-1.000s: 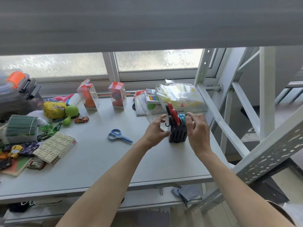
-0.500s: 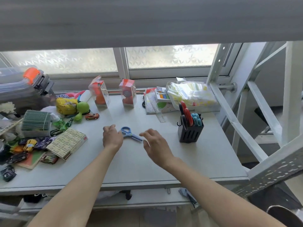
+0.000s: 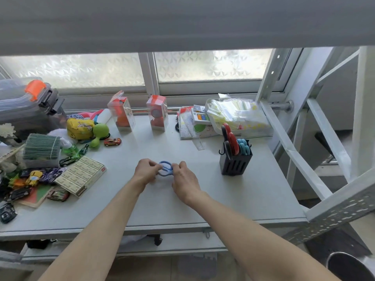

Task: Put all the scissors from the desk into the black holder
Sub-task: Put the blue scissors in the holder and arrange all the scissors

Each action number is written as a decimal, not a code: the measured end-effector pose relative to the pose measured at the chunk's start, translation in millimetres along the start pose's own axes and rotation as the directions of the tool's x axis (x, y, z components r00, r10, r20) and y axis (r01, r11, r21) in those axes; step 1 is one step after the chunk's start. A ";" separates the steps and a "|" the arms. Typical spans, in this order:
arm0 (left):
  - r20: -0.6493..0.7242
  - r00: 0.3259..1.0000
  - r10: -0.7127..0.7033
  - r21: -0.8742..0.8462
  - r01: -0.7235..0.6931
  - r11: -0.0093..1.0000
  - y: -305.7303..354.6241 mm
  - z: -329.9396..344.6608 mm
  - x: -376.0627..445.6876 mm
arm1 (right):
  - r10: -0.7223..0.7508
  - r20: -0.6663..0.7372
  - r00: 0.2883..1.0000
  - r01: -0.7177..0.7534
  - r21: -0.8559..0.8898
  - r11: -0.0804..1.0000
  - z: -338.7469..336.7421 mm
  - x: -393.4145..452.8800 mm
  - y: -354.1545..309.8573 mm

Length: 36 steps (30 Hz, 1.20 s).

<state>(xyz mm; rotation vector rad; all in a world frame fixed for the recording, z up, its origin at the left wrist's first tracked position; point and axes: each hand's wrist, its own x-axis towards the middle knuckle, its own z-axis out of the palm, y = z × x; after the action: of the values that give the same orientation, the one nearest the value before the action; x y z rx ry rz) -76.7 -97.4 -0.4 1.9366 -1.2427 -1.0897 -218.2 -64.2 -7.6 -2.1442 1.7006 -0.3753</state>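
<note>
Small blue scissors (image 3: 166, 168) lie in the middle of the grey desk (image 3: 233, 199), only their handle loops showing. My left hand (image 3: 146, 170) and my right hand (image 3: 183, 177) both pinch the scissors from either side; the blades are hidden under my fingers. The black holder (image 3: 235, 163) stands to the right, apart from my hands. Red-and-black scissors (image 3: 230, 139) and teal-handled scissors (image 3: 243, 146) stick up out of it.
Toy cars, a box of small cartons (image 3: 81, 175), a yellow pouch (image 3: 80, 128) and a green toy crowd the desk's left side. Two clear boxed toys (image 3: 157, 112) and a bag of packets (image 3: 237, 116) stand at the back. A white metal frame (image 3: 294, 151) rises at right.
My hands left the black holder, moved left to the blue scissors and have closed on them from both sides. The view shifted left.
</note>
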 end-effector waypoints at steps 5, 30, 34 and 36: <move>0.210 0.969 0.132 -0.196 -0.091 0.976 25.8 2.4 -31.8 | -0.030 -0.262 0.965 0.051 0.074 0.996 -9.8 -30.5 28.1; 0.314 0.856 0.410 0.088 -0.456 0.885 98.3 139.8 -19.6 | 0.186 -0.561 0.807 0.014 0.333 0.943 -160.4 -21.2 136.9; 0.305 0.841 0.446 0.049 -0.482 0.875 104.2 136.5 -28.5 | 0.163 -0.478 0.863 -0.030 0.272 0.962 -148.0 -26.8 143.1; 0.305 0.839 0.450 0.047 -0.485 0.873 104.7 135.5 -28.5 | 0.147 -0.466 0.873 -0.037 0.236 0.971 -145.3 -30.3 145.2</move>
<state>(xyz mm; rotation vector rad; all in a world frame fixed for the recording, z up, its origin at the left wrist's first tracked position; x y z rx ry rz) -246.8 -118.4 26.6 1.4586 -1.8640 -1.0671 -414.4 -81.8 57.9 -1.8973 1.8960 -1.0945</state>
